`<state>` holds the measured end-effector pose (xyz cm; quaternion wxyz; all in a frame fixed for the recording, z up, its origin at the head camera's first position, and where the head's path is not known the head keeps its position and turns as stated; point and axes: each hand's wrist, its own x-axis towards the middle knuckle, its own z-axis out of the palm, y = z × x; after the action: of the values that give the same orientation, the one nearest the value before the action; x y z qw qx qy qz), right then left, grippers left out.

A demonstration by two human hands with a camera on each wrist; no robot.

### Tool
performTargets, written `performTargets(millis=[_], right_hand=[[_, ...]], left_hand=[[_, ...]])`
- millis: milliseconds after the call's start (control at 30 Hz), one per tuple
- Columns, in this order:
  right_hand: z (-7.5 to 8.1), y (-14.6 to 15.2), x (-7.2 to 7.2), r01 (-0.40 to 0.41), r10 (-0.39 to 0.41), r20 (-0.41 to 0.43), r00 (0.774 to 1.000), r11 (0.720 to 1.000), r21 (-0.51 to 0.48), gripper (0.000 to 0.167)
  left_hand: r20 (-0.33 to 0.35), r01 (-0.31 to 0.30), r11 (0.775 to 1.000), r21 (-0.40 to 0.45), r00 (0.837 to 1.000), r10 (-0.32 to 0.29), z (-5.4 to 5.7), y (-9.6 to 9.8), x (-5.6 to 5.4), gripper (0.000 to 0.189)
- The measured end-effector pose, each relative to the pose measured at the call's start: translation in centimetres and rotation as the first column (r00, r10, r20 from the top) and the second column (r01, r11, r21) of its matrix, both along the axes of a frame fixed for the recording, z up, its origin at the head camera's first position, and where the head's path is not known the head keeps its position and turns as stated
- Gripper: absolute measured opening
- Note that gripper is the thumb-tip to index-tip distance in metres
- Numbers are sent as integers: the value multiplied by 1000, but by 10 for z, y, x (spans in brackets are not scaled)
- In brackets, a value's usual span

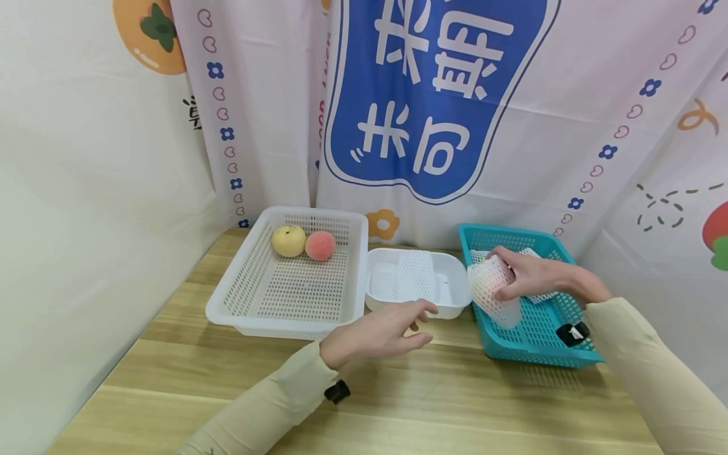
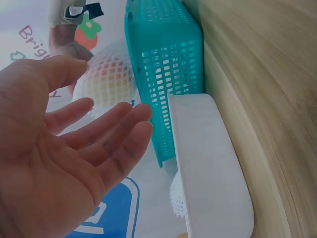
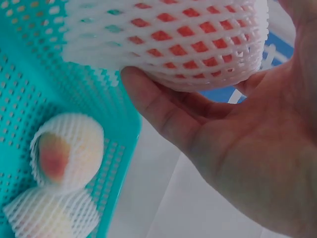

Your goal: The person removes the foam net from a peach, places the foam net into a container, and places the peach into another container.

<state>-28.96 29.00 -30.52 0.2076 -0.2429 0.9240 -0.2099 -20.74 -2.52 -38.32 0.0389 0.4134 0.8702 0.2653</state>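
My right hand [image 1: 531, 273] grips a peach in a white foam net [image 1: 490, 285] above the left side of the teal basket [image 1: 534, 355]. Red skin shows through the mesh in the right wrist view, and one end of the net hangs loose past the fruit. Two more netted fruits lie in that basket, among them a netted peach [image 3: 69, 151] with part of its skin bare. Holding nothing, my left hand [image 1: 382, 332] hovers palm inward in front of the small white tub [image 1: 455, 309], its fingers loosely spread. Empty-looking foam nets [image 1: 415, 275] lie in the tub.
A white slotted basket [image 1: 239, 319] stands to the left, with a yellow fruit [image 1: 289, 241] and a pinkish-red peach [image 1: 320, 246] at its back. The tub sits between the two baskets on the wooden table [image 1: 455, 404]. A printed cloth [image 1: 273, 126] hangs behind.
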Motion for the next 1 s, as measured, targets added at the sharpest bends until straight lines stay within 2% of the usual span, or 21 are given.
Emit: performTargets(millis=[133, 333, 433, 533, 700, 833, 1000], right_hand=[[2, -15, 9, -46, 47, 20, 999, 999, -22, 70], [3, -36, 24, -137, 136, -14, 991, 990, -32, 65], [3, -46, 30, -182, 183, -1, 983, 982, -52, 65], [2, -56, 35, -215, 218, 31, 975, 974, -74, 65], [-5, -69, 43, -252, 259, 74, 963, 963, -93, 65], [-14, -79, 46, -270, 282, 119, 952, 957, -110, 65], [-25, -89, 48, -268, 280, 144, 949, 959, -97, 66]], left_hand=[[-13, -14, 999, 37, 1000, 14, -1, -1, 2, 54], [-12, -37, 991, 126, 999, 39, -1, -3, 6, 72], [-3, -52, 986, 158, 999, 53, -1, -3, 7, 77], [2, -77, 983, 169, 997, 77, -2, -3, 8, 81], [-36, -94, 983, 157, 994, 101, -4, -6, 12, 85], [-49, -71, 986, 154, 996, 79, -6, -9, 14, 87], [-29, -1, 985, 175, 1000, 6, -9, -11, 13, 89]])
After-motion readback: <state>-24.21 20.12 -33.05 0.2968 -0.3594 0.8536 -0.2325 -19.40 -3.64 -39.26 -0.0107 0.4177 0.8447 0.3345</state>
